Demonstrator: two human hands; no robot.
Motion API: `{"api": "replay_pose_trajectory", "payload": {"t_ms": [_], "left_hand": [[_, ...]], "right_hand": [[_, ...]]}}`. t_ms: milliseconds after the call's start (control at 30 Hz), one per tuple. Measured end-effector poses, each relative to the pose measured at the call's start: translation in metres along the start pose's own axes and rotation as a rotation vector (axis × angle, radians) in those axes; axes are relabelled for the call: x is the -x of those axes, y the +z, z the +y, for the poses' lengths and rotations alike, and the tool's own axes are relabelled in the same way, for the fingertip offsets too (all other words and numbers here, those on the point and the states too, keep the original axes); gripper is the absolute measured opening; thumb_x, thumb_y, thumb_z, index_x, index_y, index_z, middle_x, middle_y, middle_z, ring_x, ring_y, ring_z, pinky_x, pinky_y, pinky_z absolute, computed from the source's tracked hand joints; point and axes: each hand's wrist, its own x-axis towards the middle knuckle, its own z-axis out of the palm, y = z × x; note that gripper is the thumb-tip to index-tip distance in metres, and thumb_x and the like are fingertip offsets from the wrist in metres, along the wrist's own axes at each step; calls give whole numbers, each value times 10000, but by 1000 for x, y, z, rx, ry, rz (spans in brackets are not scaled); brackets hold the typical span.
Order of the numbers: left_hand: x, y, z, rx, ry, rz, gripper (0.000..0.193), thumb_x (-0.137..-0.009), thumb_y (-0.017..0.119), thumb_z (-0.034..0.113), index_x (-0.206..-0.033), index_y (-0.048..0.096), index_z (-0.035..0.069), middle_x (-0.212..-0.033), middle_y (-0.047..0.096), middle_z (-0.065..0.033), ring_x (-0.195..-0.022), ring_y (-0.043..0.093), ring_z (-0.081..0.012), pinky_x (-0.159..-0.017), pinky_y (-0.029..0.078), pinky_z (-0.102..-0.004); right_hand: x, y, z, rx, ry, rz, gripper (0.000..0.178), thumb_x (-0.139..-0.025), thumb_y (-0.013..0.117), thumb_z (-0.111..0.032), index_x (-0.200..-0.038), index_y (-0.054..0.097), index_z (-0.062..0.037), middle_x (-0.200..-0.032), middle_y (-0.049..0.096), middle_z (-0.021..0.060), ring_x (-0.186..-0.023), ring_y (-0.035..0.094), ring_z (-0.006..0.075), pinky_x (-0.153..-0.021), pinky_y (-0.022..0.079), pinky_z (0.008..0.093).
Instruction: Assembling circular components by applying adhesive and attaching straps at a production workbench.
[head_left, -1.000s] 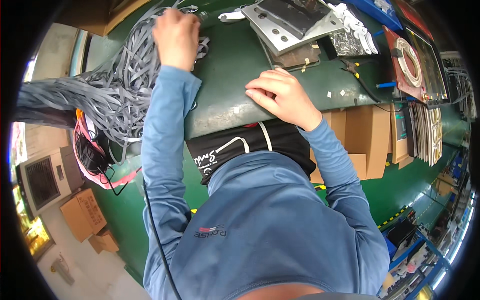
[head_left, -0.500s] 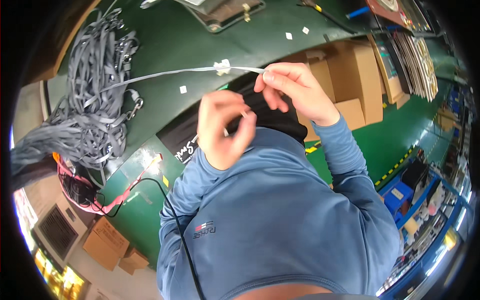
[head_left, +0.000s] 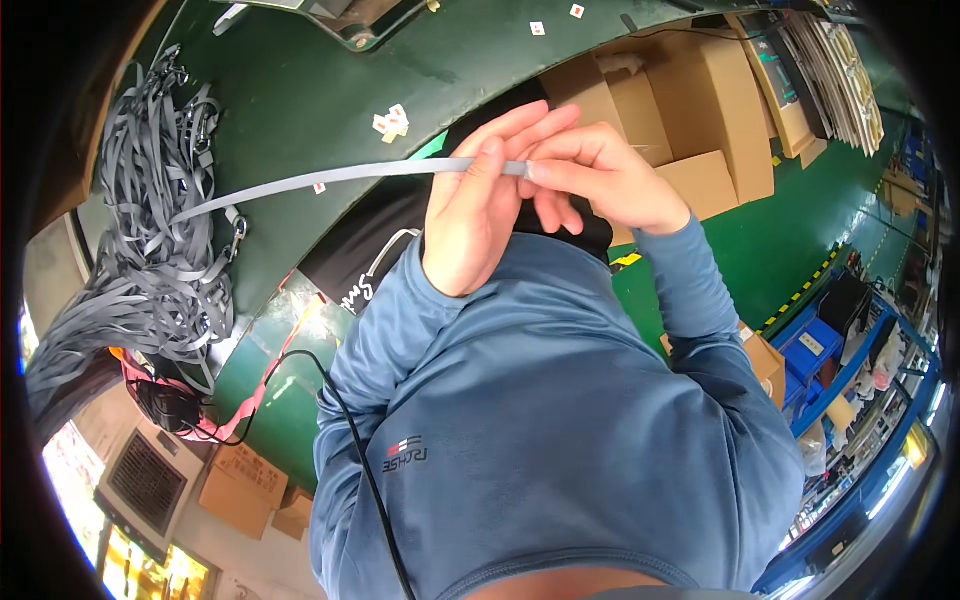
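Note:
A grey lanyard strap point(head_left: 330, 175) runs from a heap of grey lanyards point(head_left: 165, 215) on the left across to my hands. My right hand point(head_left: 620, 185) pinches its end between thumb and forefinger, the other fingers curled below. Just left of it, my left hand point(head_left: 468, 215) has the thumb pressed on the strap, holding it against outstretched fingers. A small whitish bit shows at the strap's end by my right thumb; I cannot make out what it is. A metal clip point(head_left: 238, 232) hangs at the heap's right edge.
Small white labels point(head_left: 391, 123) lie on the green table point(head_left: 290, 95). An open cardboard box point(head_left: 690, 120) stands beyond my right hand, with stacked boards point(head_left: 825, 85) farther right. Black cloth point(head_left: 345, 265) lies at the table edge. A black cable point(head_left: 345, 410) crosses my left arm.
My left hand has moved up and right from below the strap and now grips it beside my right hand. The view has shifted, and the strap shows its flat side.

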Motion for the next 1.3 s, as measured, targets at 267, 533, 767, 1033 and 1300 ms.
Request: {"api": "replay_pose_trajectory", "payload": {"t_ms": [267, 533, 767, 1033, 1300], "left_hand": [[0, -11, 15, -162, 299, 147, 500, -1081, 323, 281, -1428, 396, -72, -1451, 430, -342, -1393, 399, -449, -1178, 306, -496], [-22, -1, 0, -86, 315, 172, 429, -1081, 336, 240, -1331, 484, -77, -1319, 557, -342, -1291, 525, -428, -1125, 376, -488], [-27, -4, 3, -87, 250, 78, 466, -1082, 354, 324, -1364, 471, -28, -1408, 489, -317, -1339, 457, -465, -1148, 350, -518], [-28, -4, 40, -1, 452, 147, 440, -1087, 349, 308, -1332, 484, -32, -1382, 507, -329, -1295, 500, -478, -1114, 383, -518], [-25, 17, 0, 136, 261, 84, 456, -1089, 337, 312, -1297, 501, -59, -1333, 541, -343, -1261, 539, -461, -1094, 414, -510]], "right_hand": [[47, -273, 164, 590, 313, 293, 300, -991, 594, -277, -1089, 701, -14, -947, 720, 83, -938, 666, 171, -928, 498, 328], [2, -248, 161, 803, -490, 1245, 189, -937, 622, -122, -1084, 724, -60, -1051, 721, 126, -959, 680, 246, -876, 533, 341], [-21, -37, 111, 474, -400, 323, 184, -973, 591, -179, -990, 684, -21, -914, 668, 55, -913, 600, 215, -870, 467, 317], [67, -299, 161, 893, 422, 1286, 358, -959, 658, -318, -1093, 710, 10, -973, 747, 126, -867, 699, 209, -818, 546, 349], [12, -84, 67, 443, -293, 326, 240, -1021, 543, -200, -1089, 676, -12, -953, 693, 56, -920, 635, 136, -807, 508, 294]]}}
